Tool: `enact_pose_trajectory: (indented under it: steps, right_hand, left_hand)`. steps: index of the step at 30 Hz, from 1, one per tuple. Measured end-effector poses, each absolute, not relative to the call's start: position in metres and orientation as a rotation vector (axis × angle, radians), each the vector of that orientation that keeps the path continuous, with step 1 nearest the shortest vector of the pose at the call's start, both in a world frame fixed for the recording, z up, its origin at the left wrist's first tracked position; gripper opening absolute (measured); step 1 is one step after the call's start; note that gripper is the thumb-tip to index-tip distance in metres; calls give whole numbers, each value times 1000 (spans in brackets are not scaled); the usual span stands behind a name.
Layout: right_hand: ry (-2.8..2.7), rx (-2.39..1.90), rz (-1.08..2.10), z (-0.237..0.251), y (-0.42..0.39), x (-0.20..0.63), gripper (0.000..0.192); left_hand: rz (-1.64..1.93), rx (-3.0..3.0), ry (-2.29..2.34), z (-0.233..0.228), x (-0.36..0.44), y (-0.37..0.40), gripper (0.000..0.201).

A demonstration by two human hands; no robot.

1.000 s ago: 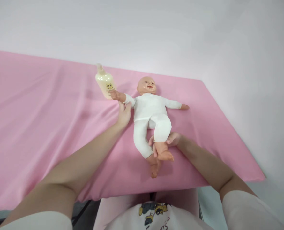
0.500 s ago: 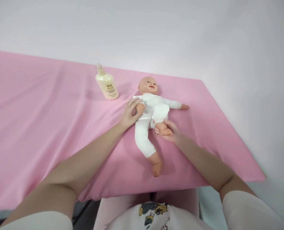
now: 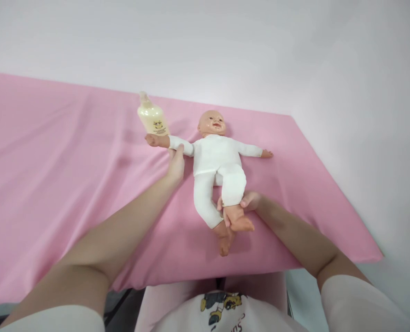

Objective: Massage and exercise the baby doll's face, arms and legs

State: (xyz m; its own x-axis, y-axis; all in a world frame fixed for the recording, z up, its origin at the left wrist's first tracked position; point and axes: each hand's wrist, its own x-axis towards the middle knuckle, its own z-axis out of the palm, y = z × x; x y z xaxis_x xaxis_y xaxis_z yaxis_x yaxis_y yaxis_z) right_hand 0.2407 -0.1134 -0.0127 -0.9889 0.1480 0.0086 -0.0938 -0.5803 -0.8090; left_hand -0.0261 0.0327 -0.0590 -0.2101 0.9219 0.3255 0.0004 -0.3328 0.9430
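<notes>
The baby doll (in a white suit) lay face up on the pink cloth. The left hand gripped its outstretched arm beside the lotion bottle; the right hand clasped its ankle.

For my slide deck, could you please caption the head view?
Left hand holds doll arm outstretched; right hand grips its ankle on pink sheet.

A doll is wearing a plain white suit, lying on a solid pink cloth. A pale cream bottle is showing a small yellow cartoon face. The wall is showing plain off-white.
</notes>
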Motion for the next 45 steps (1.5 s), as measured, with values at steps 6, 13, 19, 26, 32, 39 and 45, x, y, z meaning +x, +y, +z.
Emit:
enact_pose_trajectory:
  steps: [6,13,19,26,32,39,45]
  right_hand:
    - [-1493,-3,2741,-5,-113,236,70]
    - [-1496,-24,2863,-11,-106,239,76]
    - [-1207,-131,2439,-11,-116,239,62]
    - [-908,-651,2052,11,-117,228,51]
    - [-1065,-599,2201,8,-119,233,44]
    - [-1315,-16,2509,-10,-116,240,64]
    - [-1426,25,2731,-13,-114,235,81]
  left_hand:
    - [1575,1427,1210,-63,-27,34,43]
    - [1562,1589,1146,-36,-13,14,51]
    - [1437,2062,1038,-13,-13,-4,48]
    - [1352,2209,1050,-8,-15,-5,36]
    - [1431,2077,1081,-12,-14,-4,41]
    - [1571,1493,1133,-27,-11,11,42]
    - [1532,1325,1117,-27,-9,12,42]
